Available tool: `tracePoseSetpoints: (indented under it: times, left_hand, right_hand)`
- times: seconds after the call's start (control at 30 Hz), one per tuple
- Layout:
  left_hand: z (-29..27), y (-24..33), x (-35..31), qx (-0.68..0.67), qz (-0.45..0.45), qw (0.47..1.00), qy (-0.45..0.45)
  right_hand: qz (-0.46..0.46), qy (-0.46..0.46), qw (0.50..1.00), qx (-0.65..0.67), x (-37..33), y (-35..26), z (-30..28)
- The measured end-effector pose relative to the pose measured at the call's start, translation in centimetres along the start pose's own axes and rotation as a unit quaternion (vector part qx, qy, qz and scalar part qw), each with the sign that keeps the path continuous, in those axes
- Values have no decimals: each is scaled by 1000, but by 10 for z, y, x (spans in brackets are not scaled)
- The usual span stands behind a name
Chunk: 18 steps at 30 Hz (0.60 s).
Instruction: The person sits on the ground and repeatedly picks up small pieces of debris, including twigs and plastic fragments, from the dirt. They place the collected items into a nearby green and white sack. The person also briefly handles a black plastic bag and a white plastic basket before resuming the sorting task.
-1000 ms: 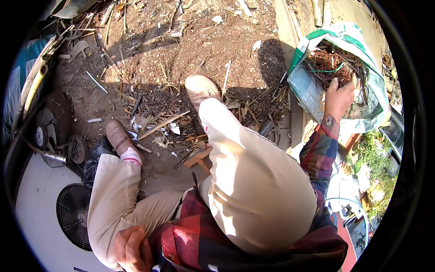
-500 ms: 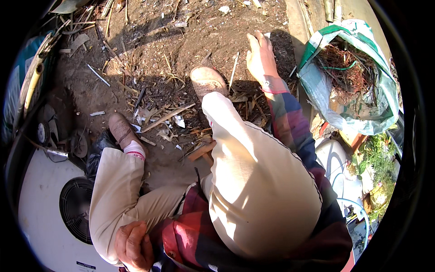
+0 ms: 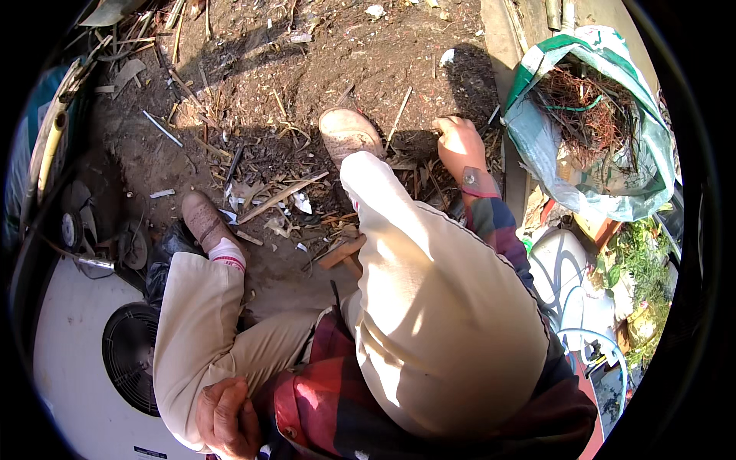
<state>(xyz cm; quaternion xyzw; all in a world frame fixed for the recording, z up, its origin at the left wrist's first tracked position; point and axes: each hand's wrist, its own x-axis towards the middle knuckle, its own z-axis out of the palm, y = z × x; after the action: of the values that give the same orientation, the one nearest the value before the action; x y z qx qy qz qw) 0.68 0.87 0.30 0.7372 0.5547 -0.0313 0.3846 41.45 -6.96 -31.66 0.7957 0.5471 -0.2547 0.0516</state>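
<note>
My right hand (image 3: 458, 146) is down on the soil beside my right shoe (image 3: 349, 134), fingers curled into dry twigs and leaf litter (image 3: 418, 172) in the shade. To its right stands a white and green sack (image 3: 613, 201), open at the top and holding reddish-brown roots and twigs (image 3: 590, 107). At the bottom of the view, my left hand (image 3: 226, 418) rests on my left thigh with loosely bent fingers and holds nothing. I am crouching in beige trousers and a red checked shirt.
A white outdoor fan unit (image 3: 73, 360) with a round black grille sits at the lower left, by my left shoe (image 3: 201, 218). Sticks, a short wood piece (image 3: 341, 251) and scraps litter the soil. A white rounded container (image 3: 563, 268) and green plants (image 3: 640, 268) are at the right.
My right hand left the sack, swung left across the soil and came down onto the litter beside my right shoe. The left hand stayed on my thigh.
</note>
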Motion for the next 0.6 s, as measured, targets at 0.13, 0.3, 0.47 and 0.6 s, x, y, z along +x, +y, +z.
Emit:
tracePoseSetpoints:
  times: [0.13,0.3,0.47,0.6]
  left_hand:
    - [1,0,-1,-2,-9,1000,1]
    - [4,5,2,-3,-3,1000,6]
    - [4,5,4,6,-1,1000,-5]
    - [4,4,2,4,-2,1000,-7]
  right_hand:
    - [-21,93,995,33,30,-2,-2]
    - [29,122,985,116,86,-21,-1]
    - [48,153,984,79,118,-33,18]
    - [25,110,992,58,113,-39,13]
